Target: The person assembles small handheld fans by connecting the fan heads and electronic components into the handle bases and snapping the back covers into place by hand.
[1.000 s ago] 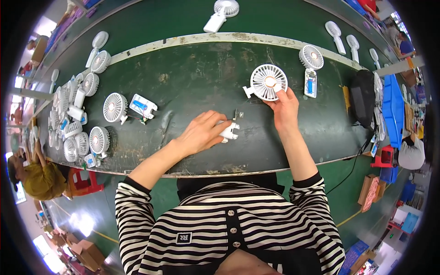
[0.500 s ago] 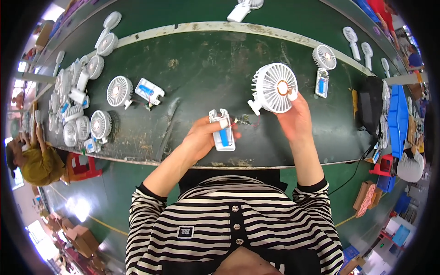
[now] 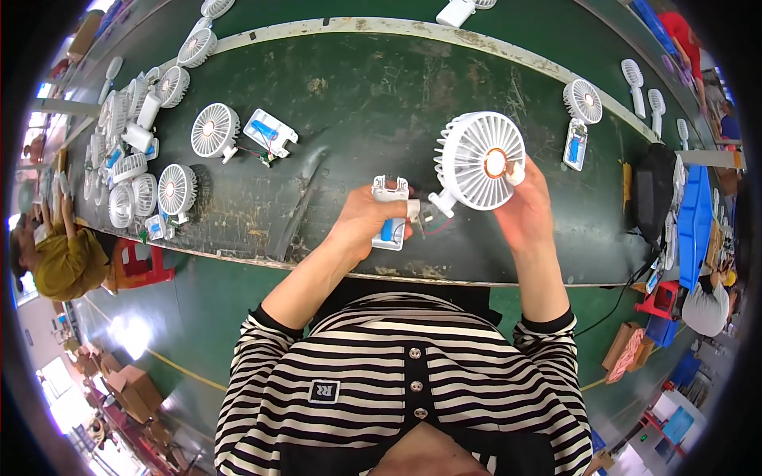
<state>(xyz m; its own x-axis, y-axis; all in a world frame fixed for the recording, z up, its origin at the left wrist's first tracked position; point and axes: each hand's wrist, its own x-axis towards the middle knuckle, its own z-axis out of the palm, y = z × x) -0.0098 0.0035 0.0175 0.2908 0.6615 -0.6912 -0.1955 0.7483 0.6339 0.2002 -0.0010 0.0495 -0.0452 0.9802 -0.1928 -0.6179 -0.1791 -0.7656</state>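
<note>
In my left hand, closed around its side, is a white fan handle shell with a blue battery inside. The thumb lies across the shell's front. My right hand grips a round white fan head by its right rim, its grille and copper-coloured ring facing up. The stem of the fan head points down-left, close to the shell but apart from it. Thin wires and a small part run between the two pieces.
Left of my hands lie a fan head and an opened handle shell joined by wires. Many fans crowd the table's left end. An opened fan lies at right, near a black bag and a blue tray. Another person sits at far left.
My left thumb has shifted across the shell, covering more of the battery. The fan head and shell have come nearer each other. The whole view has shifted slightly.
</note>
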